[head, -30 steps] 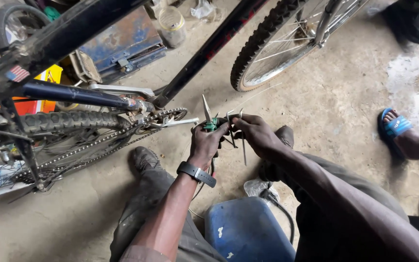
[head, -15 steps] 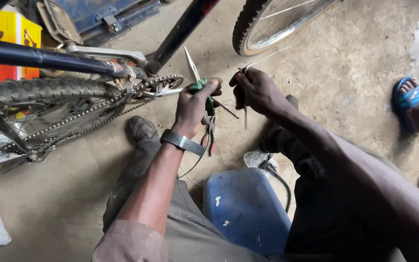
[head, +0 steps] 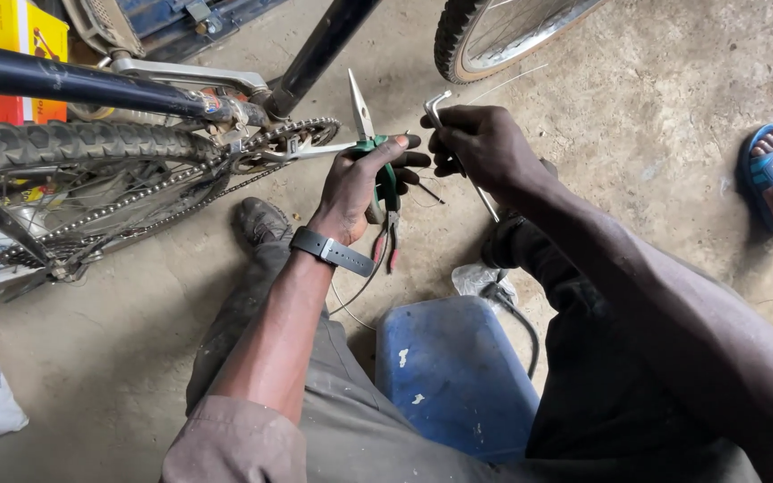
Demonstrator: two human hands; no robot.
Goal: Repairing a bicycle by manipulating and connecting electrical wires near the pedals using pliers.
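left hand [head: 355,183] grips green pliers [head: 379,170] mid-frame; right hand [head: 480,148] pinches a bent metal rod [head: 458,148]; steadying both near the chainring [head: 293,139] seems wise.

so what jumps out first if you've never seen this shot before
At centre, the left hand grips needle-nose pliers with green handles, nose pointing up. Beside it the right hand holds a bent metal hex key. To the left lies a bicycle's knobby tyre, chain and sprocket.

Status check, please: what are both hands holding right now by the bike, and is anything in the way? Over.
Left hand grips green-handled pliers, tips up. Right hand grips a bent hex key. Chainring close by; nothing between. Over.
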